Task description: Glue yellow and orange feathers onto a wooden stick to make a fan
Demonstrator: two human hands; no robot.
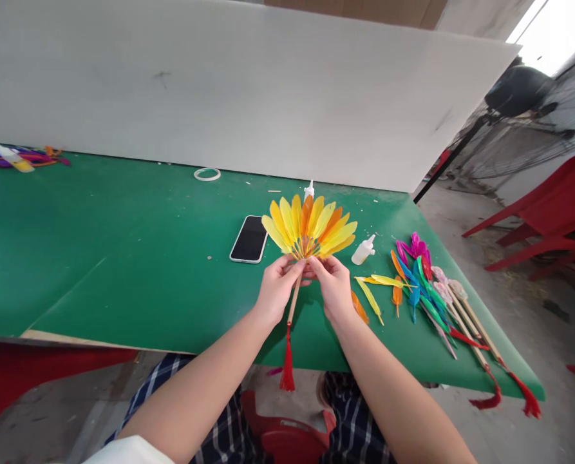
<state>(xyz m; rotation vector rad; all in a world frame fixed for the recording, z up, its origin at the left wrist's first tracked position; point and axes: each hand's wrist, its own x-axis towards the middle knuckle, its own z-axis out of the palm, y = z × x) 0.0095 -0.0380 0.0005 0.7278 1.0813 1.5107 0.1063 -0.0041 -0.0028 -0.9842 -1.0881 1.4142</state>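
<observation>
Between my two hands is a feather fan [311, 225] of yellow and orange feathers, spread upward above the green table. Its wooden handle [294, 300] slants down toward me and ends in a red tassel [287, 364] that hangs past the table's edge. My left hand [280, 283] pinches the fan's base from the left, thumb on top. From the right, my right hand [330, 280] pinches the same base, its thumb close to the left one. The fingers beneath the base are partly hidden. Right of the fan stands a small white glue bottle [363, 250].
A phone [248, 240] lies left of the fan, a tape ring [207, 174] farther back. Loose yellow feathers [371, 299], coloured feathers [417, 283] and tasselled sticks [471, 322] lie at the right. Another bottle [309, 189] stands behind the fan. A white board [219, 90] borders the table's back.
</observation>
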